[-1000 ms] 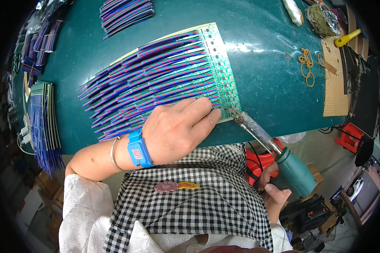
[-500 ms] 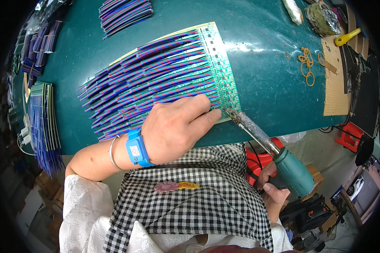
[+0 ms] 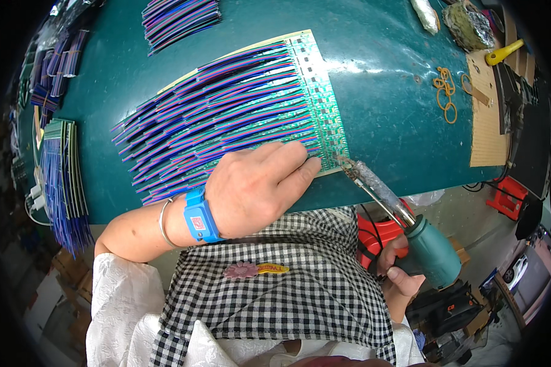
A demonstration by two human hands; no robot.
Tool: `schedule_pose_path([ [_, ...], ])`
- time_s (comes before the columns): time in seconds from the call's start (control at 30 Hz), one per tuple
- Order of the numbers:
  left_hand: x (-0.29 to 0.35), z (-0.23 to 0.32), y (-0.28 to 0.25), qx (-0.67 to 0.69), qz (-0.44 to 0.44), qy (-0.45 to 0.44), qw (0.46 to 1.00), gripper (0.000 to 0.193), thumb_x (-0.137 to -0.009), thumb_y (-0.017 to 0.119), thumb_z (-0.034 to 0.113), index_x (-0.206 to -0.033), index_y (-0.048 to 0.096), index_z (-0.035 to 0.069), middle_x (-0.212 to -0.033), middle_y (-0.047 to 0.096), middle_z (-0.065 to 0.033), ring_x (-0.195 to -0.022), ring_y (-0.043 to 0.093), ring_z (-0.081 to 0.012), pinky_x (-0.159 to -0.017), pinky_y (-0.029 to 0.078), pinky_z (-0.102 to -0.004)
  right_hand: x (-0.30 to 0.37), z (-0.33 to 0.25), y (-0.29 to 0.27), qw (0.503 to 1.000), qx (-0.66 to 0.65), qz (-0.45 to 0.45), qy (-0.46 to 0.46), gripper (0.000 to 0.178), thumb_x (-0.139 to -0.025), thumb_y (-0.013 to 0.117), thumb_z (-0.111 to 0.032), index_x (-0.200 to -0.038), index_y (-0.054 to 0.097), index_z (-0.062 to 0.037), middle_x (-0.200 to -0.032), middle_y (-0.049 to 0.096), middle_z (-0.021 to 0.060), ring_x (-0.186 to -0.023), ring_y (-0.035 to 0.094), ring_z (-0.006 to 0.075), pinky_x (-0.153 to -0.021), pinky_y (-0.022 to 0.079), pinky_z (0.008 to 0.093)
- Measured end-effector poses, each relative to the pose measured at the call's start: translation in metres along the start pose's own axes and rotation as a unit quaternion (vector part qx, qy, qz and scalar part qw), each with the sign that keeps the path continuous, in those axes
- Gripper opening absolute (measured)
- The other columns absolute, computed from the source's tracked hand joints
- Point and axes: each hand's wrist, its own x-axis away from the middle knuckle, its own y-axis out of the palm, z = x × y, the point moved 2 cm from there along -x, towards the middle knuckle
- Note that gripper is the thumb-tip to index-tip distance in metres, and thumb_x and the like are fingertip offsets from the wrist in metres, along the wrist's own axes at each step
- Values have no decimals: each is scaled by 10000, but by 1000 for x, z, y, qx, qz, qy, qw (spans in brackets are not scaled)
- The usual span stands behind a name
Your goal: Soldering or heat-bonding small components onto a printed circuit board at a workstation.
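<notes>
A green circuit board panel (image 3: 326,101) lies on the teal tabletop, with rows of multicoloured ribbon wires (image 3: 226,92) running left from it. My left hand (image 3: 254,183) rests over the nearest rows, thumb and fingers pinched together on the wires beside the panel's near right corner. The fingertips partly hide what they pinch. My right hand (image 3: 401,272) is wrapped round the handle of a green soldering gun (image 3: 433,251), below the table edge. Its metal barrel slants up and left, and the dark tip sits just right of the panel's near corner.
Wire bundles (image 3: 180,24) lie at the back, with wired boards (image 3: 64,177) stacked at the left edge. Rubber bands (image 3: 445,98) and a cardboard piece (image 3: 488,116) are on the right. A yellow-handled tool (image 3: 504,53) lies beyond. The table's near edge runs close to my apron.
The soldering gun and my right hand have shifted slightly right, drawing the tip away from the panel's near corner. My left hand has barely moved.
</notes>
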Motion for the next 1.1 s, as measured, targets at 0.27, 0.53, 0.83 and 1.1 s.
schedule_pose_path([
  [0.27, -1, 1, 0, -6, 3, 6, 1000, 364, -709, 689, 9, -1069, 695, -47, -823, 553, -85, -653, 583, -209, -506, 480, -333, -3, 12, -10, 994, 106, -7, -29, 417, -668, 766, -115, -987, 549, 44, -655, 519, 77, -504, 488, 165, -466, 394, 286],
  [0.53, -1, 2, 0, -9, 3, 6, 1000, 360, -709, 685, 12, -1062, 694, -55, -827, 550, -91, -654, 585, -209, -518, 489, -332, -8, 1, -4, 999, 22, -32, -37, 341, -729, 730, -57, -1019, 609, 73, -705, 571, 90, -570, 542, 170, -531, 423, 297],
  [0.83, -2, 2, 1, -21, 3, 11, 1000, 373, -688, 697, -4, -1058, 695, -50, -838, 561, -89, -655, 589, -208, -510, 489, -331, -3, 5, -10, 999, -15, -13, -47, 625, -706, 726, -90, -1253, 482, 88, -698, 539, 102, -464, 500, 175, -392, 436, 305],
  [1.1, -2, 7, -4, -29, -13, -2, 999, 388, -692, 692, -20, -1081, 694, -29, -881, 582, -91, -691, 606, -223, -547, 511, -340, -8, 2, -13, 997, -31, -44, -60, 651, -733, 716, -89, -1297, 439, 84, -728, 539, 114, -477, 506, 179, -419, 465, 311],
])
